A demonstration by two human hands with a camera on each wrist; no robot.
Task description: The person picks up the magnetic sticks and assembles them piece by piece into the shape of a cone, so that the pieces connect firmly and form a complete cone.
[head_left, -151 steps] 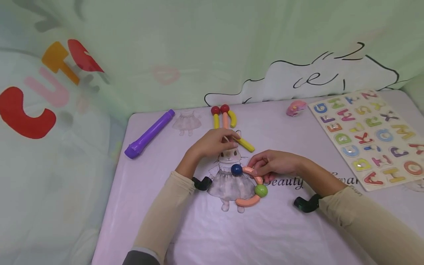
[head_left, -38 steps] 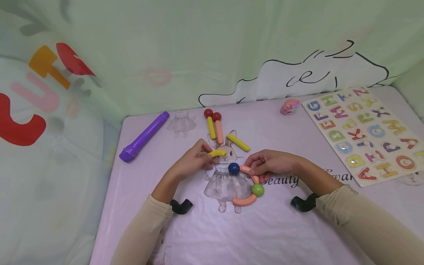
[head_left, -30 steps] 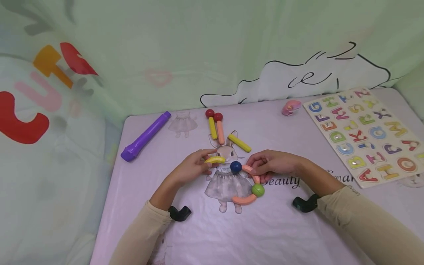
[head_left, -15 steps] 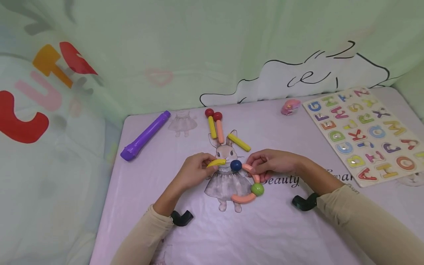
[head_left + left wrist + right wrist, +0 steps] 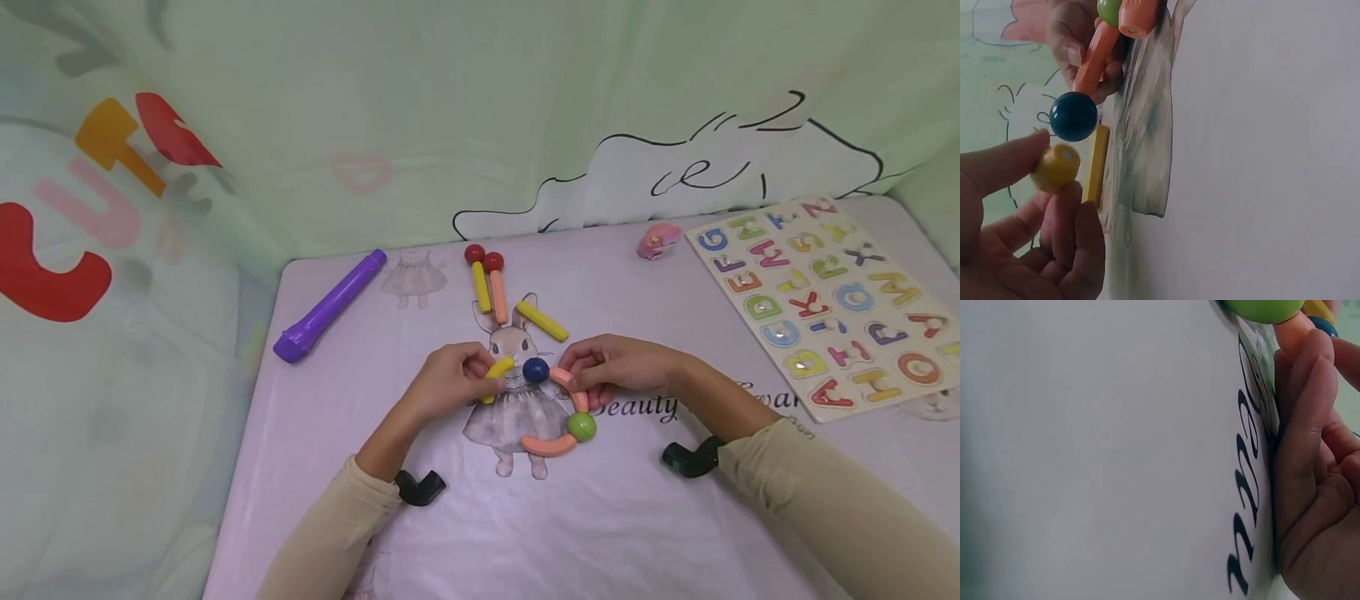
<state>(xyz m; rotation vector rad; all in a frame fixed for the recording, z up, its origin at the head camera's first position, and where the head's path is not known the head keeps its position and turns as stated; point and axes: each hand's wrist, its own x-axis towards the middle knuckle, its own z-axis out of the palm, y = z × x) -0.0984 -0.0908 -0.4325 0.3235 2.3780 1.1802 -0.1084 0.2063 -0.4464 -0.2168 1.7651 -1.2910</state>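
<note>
My left hand pinches a curved yellow stick between thumb and fingers. In the left wrist view, one end of the yellow stick faces the camera, close below a dark blue ball. With my right hand I grip a curved orange stick. That stick joins the blue ball to a green ball, and a second curved orange stick extends left from the green ball. A small gap seems to lie between the yellow stick and the blue ball.
Behind the hands lie a yellow stick and an orange stick, each with a red ball at its end, and a loose straight yellow stick. A purple toy microphone lies left. Right are a pink item and an alphabet puzzle board.
My left hand has taken the curved yellow stick from beside the red balls, brought it toward the blue ball and turned it. The right hand keeps its grip, and the joined pieces have shifted slightly.
</note>
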